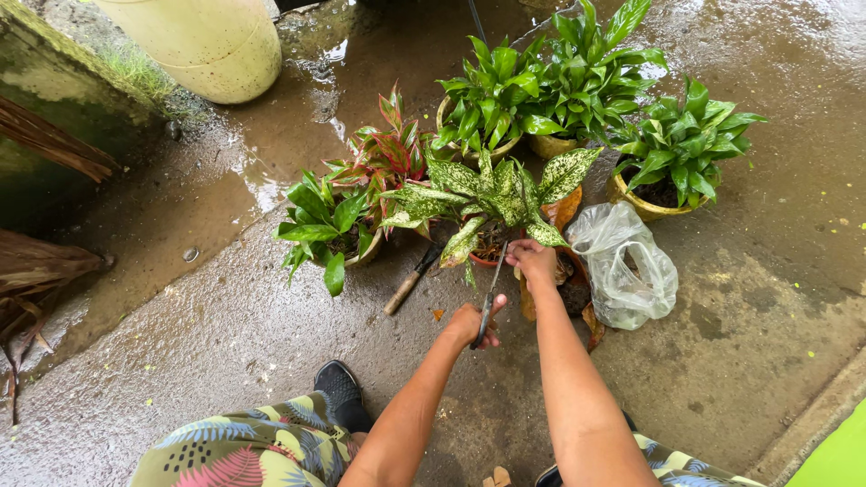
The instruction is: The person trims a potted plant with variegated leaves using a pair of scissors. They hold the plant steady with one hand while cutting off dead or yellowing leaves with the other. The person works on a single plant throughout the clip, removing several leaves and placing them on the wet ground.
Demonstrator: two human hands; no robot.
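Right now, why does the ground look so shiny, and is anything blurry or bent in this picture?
Head view: soft, even daylight with hardly any shadows; the wet concrete floor mirrors the sky as pale glare near the cream pot; the wide lens bows the edges; the left hand, right hand and speckled plant look sharp.

I'm seeing the speckled-leaf potted plant sitting centre; a plastic bag lying just right of it; a hand tool lying left; three leafy potted plants standing behind; a large pot standing far left.
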